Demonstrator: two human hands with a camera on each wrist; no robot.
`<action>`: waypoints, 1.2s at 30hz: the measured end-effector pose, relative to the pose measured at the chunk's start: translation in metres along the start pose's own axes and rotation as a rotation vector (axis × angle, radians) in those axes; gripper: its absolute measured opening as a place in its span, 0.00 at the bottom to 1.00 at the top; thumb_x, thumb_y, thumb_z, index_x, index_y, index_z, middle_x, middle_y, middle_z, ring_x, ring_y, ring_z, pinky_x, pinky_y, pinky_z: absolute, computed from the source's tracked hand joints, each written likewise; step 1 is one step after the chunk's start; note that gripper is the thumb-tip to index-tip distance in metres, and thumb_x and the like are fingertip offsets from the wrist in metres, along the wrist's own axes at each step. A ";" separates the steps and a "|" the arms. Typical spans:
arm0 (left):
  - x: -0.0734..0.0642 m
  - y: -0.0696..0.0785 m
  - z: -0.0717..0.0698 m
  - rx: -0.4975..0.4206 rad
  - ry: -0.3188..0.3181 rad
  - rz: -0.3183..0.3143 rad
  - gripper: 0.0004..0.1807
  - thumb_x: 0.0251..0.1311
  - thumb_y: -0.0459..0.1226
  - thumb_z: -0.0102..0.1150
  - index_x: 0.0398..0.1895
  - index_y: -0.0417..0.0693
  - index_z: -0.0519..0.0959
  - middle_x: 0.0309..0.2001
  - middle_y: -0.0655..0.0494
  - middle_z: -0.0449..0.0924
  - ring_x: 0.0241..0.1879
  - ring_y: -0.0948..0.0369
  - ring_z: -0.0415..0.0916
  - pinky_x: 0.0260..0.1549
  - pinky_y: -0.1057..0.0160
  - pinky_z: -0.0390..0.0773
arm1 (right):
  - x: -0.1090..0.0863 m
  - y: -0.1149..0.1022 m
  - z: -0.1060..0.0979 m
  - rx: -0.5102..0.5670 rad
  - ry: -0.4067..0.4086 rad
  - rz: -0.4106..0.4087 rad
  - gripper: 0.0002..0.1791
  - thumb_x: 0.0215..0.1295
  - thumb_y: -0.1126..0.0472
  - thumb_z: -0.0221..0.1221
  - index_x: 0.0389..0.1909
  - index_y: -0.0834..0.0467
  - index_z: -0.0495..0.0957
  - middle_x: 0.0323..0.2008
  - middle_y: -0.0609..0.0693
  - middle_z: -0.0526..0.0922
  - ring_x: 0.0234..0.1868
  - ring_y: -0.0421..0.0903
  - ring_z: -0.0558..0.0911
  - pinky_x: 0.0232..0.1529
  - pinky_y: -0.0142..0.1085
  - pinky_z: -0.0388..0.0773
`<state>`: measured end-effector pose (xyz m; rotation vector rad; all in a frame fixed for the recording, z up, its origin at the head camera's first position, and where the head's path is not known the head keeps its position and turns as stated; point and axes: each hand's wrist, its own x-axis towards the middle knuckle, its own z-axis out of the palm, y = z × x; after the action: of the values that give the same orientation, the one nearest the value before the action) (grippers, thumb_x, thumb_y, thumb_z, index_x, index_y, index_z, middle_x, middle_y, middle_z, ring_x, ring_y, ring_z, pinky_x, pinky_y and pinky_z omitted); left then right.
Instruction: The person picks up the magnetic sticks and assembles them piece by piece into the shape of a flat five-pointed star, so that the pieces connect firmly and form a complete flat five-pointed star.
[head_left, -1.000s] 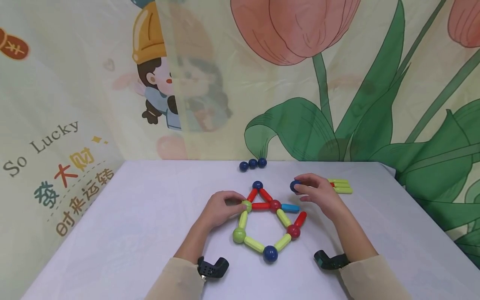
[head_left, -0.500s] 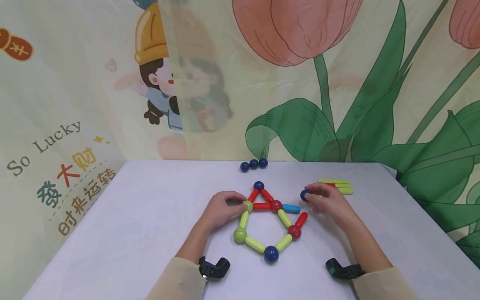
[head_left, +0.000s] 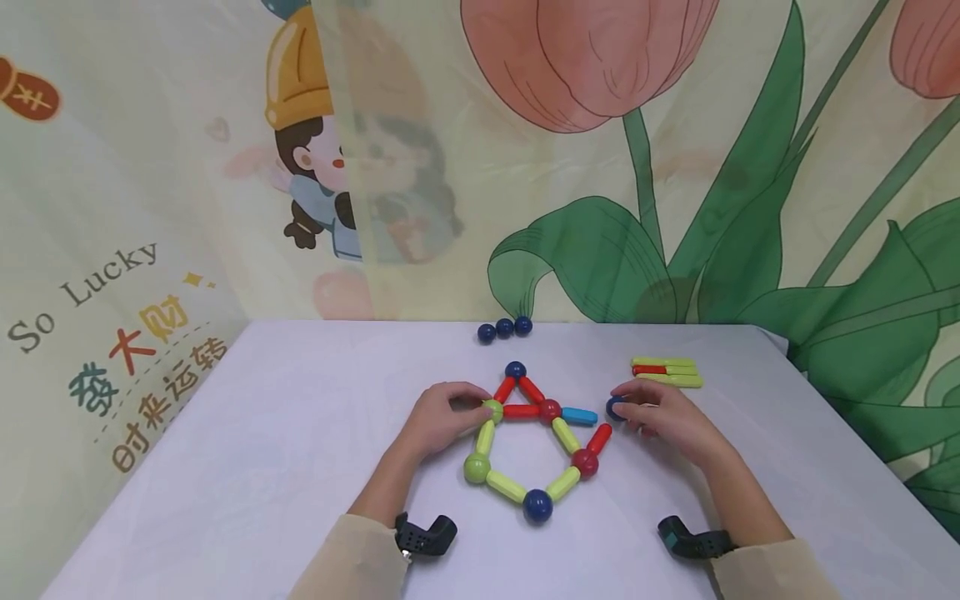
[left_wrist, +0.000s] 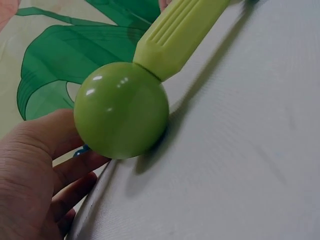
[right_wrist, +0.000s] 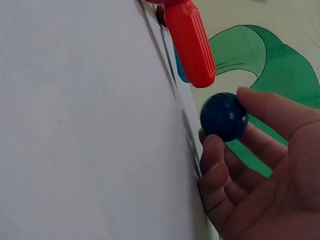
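My right hand (head_left: pixel 670 418) pinches a dark blue ball (right_wrist: pixel 224 116) between thumb and fingers, just right of the blue rod (head_left: pixel 580 416) and the free red rod (head_left: pixel 600 437). My left hand (head_left: pixel 444 418) grips the upper green ball (head_left: pixel 492 410) of a ball-and-rod figure lying on the table. Red rods form a triangle topped by a blue ball (head_left: pixel 515 370); yellow-green rods form a ring below it. A red ball (head_left: pixel 551 410) joins both parts. Lower on the ring sit a green ball (head_left: pixel 477 468), a blue ball (head_left: pixel 537 507) and another red ball (head_left: pixel 585 462).
Three dark blue balls (head_left: pixel 505 328) line up at the table's back edge. Yellow-green rods (head_left: pixel 681 380) and a red rod (head_left: pixel 649 369) lie together behind my right hand. A printed cloth (head_left: pixel 420 167) hangs behind the white table (head_left: pixel 300 417).
My right hand has moved right and toward me with the blue ball, from beyond the blue rod to beside its end. My left hand keeps its grip on the green ball.
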<state>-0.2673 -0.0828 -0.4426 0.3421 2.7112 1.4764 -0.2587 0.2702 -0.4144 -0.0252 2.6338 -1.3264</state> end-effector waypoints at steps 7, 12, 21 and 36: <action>0.000 0.001 0.001 0.026 0.018 0.001 0.14 0.63 0.48 0.69 0.51 0.60 0.88 0.48 0.61 0.86 0.56 0.56 0.78 0.63 0.45 0.74 | -0.001 0.000 -0.002 -0.024 -0.092 -0.064 0.27 0.65 0.52 0.68 0.62 0.61 0.78 0.55 0.58 0.81 0.45 0.51 0.78 0.40 0.36 0.81; -0.001 0.002 0.002 0.031 0.022 0.004 0.14 0.63 0.47 0.68 0.51 0.60 0.88 0.47 0.61 0.86 0.55 0.56 0.78 0.62 0.45 0.75 | -0.002 -0.001 -0.001 -0.029 -0.091 -0.054 0.27 0.65 0.53 0.69 0.61 0.61 0.78 0.56 0.58 0.80 0.47 0.51 0.78 0.40 0.36 0.82; -0.001 0.002 0.003 0.032 0.029 0.011 0.13 0.63 0.47 0.68 0.50 0.60 0.88 0.45 0.62 0.85 0.54 0.56 0.78 0.61 0.45 0.74 | -0.003 -0.001 0.001 -0.070 -0.091 -0.074 0.25 0.68 0.54 0.66 0.62 0.60 0.79 0.56 0.58 0.81 0.48 0.50 0.77 0.40 0.37 0.81; 0.000 0.002 0.005 0.033 0.031 0.003 0.14 0.64 0.47 0.68 0.51 0.60 0.88 0.46 0.61 0.86 0.54 0.56 0.77 0.62 0.45 0.75 | -0.004 -0.007 0.007 -0.096 -0.113 -0.085 0.23 0.71 0.56 0.62 0.63 0.60 0.78 0.55 0.58 0.81 0.46 0.50 0.77 0.39 0.38 0.79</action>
<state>-0.2659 -0.0776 -0.4440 0.3269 2.7633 1.4509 -0.2535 0.2609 -0.4124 -0.2221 2.6242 -1.1849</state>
